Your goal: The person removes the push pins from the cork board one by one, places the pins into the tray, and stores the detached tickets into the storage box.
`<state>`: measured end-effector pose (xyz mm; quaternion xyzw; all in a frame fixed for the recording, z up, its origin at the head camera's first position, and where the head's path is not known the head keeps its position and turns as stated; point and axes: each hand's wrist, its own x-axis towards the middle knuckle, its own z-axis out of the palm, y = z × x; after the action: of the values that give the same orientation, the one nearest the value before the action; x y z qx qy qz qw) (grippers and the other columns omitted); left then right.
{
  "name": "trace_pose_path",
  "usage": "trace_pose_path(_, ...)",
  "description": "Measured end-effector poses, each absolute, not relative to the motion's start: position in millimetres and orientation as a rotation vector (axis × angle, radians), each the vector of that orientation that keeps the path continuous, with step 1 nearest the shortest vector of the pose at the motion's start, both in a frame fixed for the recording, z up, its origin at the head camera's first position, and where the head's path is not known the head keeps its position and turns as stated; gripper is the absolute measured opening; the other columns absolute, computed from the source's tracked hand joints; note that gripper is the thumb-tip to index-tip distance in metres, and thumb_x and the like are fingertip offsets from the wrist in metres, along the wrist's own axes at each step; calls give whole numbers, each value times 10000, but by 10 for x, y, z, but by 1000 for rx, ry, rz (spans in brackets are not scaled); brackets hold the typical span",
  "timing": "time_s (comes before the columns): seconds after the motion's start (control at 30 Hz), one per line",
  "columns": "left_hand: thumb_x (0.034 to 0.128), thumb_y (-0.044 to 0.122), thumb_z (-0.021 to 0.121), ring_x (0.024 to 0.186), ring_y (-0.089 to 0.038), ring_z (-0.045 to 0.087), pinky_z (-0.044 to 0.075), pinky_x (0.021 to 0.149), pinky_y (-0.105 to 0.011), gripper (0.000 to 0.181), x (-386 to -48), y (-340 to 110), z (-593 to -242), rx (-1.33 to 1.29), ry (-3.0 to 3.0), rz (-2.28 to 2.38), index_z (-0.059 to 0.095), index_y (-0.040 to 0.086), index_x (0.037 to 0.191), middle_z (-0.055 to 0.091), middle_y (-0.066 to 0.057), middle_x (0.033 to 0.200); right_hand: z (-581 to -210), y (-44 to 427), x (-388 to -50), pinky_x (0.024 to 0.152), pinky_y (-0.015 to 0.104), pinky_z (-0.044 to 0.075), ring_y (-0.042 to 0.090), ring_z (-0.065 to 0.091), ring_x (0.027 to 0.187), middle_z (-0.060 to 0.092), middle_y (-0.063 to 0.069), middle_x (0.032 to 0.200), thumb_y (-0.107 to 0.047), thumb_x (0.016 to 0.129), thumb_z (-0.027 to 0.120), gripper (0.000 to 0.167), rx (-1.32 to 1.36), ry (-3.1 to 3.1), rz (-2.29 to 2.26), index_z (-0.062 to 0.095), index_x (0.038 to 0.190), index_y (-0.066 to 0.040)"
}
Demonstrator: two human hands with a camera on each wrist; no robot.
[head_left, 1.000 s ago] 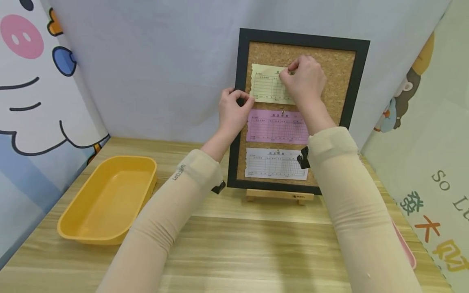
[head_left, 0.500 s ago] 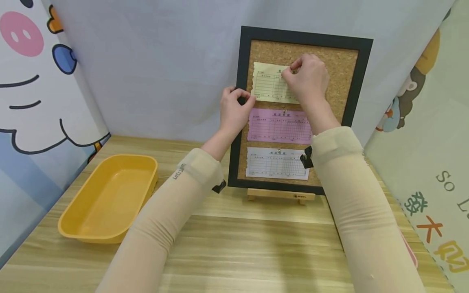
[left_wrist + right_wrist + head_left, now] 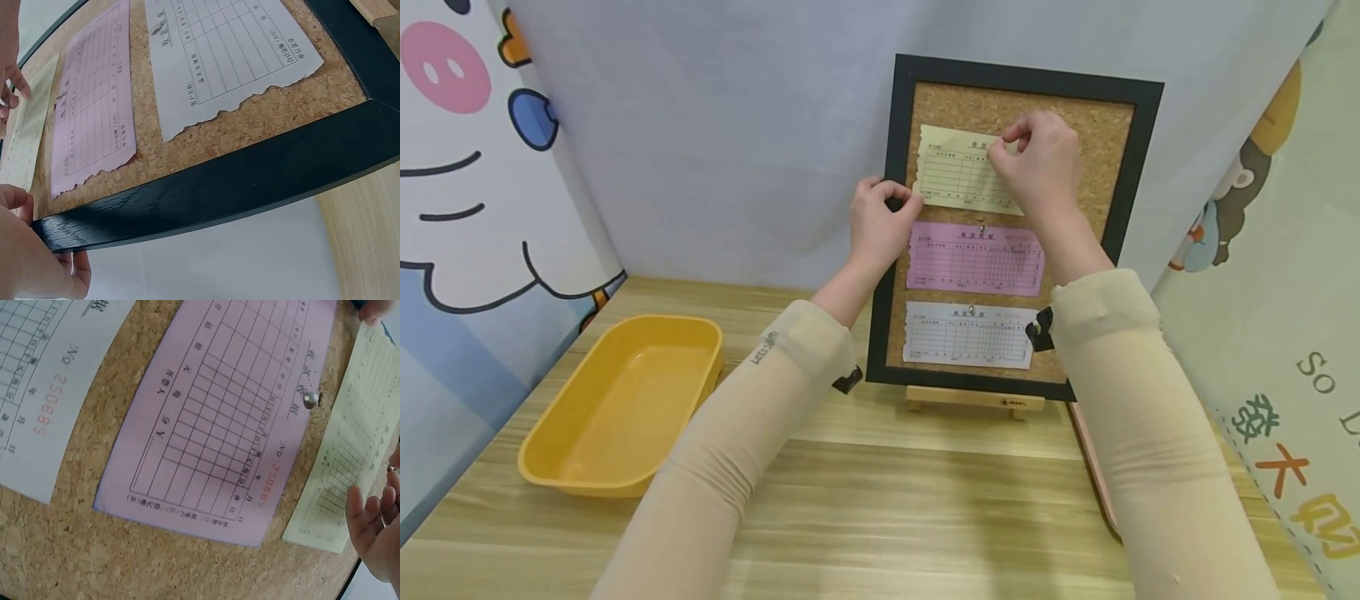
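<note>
A black-framed cork board (image 3: 1018, 100) leans on a small wooden stand. My left hand (image 3: 882, 221) grips the frame's left side, thumb in front and fingers behind in the left wrist view, beside the lower left corner of a yellow receipt slip (image 3: 951, 171). At that slip's top edge, my right hand (image 3: 1041, 162) pinches a small push pin (image 3: 390, 467), mostly hidden by the fingers. Below are a pink slip (image 3: 970, 262) and a white slip (image 3: 966, 337), each with a round-headed metal pin at its top.
On the left of the wooden table stands a yellow tray (image 3: 531, 467). A pink tray (image 3: 1092, 467) is partly hidden under my right forearm. A pale cloth backdrop (image 3: 737, 150) hangs behind the board.
My right hand has shifted slightly right along the top of the yellow slip, showing more of its print. The right forearm moved right too. My left hand keeps its hold on the frame.
</note>
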<state>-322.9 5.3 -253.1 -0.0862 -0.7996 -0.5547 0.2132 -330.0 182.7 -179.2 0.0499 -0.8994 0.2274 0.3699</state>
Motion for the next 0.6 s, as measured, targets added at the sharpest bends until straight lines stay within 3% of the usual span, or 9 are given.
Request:
trace_pose_path(0.37, 896, 230, 632, 1263, -231, 433, 351, 1048, -307, 207, -3191, -53, -2457, -231, -2189, -1550, 664, 26, 894, 480, -104, 1321, -1701, 1922, -3112, 674, 274, 319, 166, 416, 752, 467, 34, 791, -183, 883, 545, 232, 232, -2251, 550, 652, 896, 24)
trace_pose_path(0.6, 888, 224, 629, 972, -192, 514, 417, 840, -264, 203, -3121, -165, -2364, -219, -2142, -1532, 676, 32, 931, 596, -100, 1046, -1615, 1993, -2939, 678, 272, 316, 138, 401, 733, 462, 13, 778, -176, 888, 538, 241, 281, -2205, 513, 650, 898, 37)
